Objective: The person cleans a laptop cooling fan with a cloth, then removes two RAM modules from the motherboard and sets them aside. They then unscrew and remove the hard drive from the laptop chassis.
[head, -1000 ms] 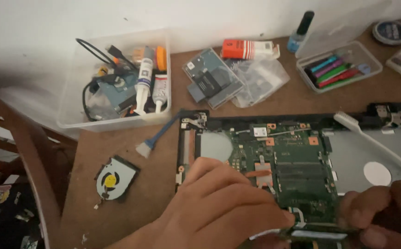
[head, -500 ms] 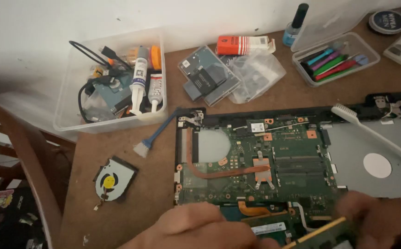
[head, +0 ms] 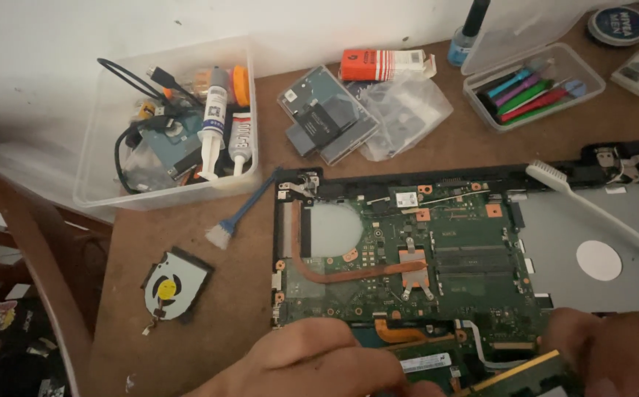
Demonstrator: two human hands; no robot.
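Opened laptop [head: 437, 257] on tabletop [head: 209, 323]. Fan [head: 171, 283] left of it. Bin of tubes and cables [head: 169, 125] behind fan. Hard drive [head: 327, 114] behind laptop. Pen case [head: 532, 84] far right. Toothbrush [head: 591, 209] lies on laptop's right half.

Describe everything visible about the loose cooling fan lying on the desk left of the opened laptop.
The cooling fan is a small flat blower in a dark, roughly square housing with rounded corners. Pale blades ring a yellow hub. It lies flat and tilted on the brown desk, apart from the laptop's green board and below the blue brush. A thin wire trails from its lower left corner. Neither hand touches it.
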